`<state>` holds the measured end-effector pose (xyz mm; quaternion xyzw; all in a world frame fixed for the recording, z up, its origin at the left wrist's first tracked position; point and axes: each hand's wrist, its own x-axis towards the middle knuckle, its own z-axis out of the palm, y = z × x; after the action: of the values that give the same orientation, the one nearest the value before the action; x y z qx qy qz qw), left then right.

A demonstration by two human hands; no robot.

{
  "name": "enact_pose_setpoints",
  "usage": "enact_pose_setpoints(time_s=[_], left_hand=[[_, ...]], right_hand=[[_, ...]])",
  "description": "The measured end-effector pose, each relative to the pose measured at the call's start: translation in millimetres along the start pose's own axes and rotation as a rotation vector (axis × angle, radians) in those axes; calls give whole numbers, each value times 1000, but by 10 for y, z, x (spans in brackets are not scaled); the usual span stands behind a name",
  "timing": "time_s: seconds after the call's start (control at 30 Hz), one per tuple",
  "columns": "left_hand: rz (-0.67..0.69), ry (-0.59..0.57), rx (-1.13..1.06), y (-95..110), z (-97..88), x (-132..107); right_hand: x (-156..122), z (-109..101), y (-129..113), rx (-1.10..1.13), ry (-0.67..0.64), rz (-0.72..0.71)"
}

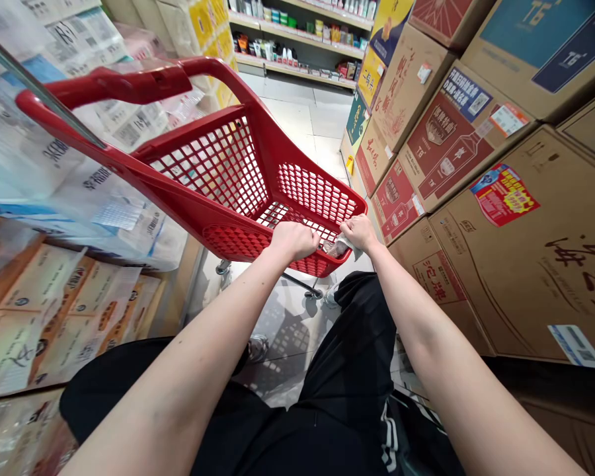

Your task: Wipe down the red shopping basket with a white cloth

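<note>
A red plastic shopping cart [322, 182] with lattice sides stands in front of me, its high handle [143, 82] at the far left and its low end close to my knees. My left hand [293, 239] is closed on the rim at this near end. At the near right corner, my right hand [359, 233] is closed around a crumpled whitish cloth [338, 247], pressed against the rim. Part of the cloth hangs below the hand on the outer side. The fingertips of both hands are hidden. I can see through the lattice of the basket to the floor.
Stacked cardboard cartons [515, 264] rise close on my right. Plastic-wrapped packs [89, 172] and lower boxes [54, 297] line the left. Beyond the cart, the tiled floor [297, 109] runs to shelves [302, 43] of small goods. Caster wheels [313, 293] sit near my feet.
</note>
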<state>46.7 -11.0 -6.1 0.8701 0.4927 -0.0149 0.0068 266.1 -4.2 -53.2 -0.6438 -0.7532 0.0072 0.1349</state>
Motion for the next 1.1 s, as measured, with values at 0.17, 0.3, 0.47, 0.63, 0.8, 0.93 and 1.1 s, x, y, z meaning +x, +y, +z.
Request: enact_pose_setpoints(time_s=[0.17,0.3,0.47,0.63,0.8,0.93,1.1], left_hand=[[-70,-10,-19,3,-6,21],[-105,8,-35,12,-15,23],[-103,28,-55,41,1,17],[-98,39,-62,55,5,37],[-111,23,-62,46,0,103],[-115,28,-58,17,1,147],[-139,26,-44,-43,-6,171]], right_hand=[[-105,31,-251,16,-3,95],[-431,104,-474,103,103,0],[-768,163,-425,201,267,-158],[-776,147,-238,228,242,-248],[-733,149,-220,221,261,-231],[-764,170,-299,228,345,-188],[-741,157,-391,212,344,-174]])
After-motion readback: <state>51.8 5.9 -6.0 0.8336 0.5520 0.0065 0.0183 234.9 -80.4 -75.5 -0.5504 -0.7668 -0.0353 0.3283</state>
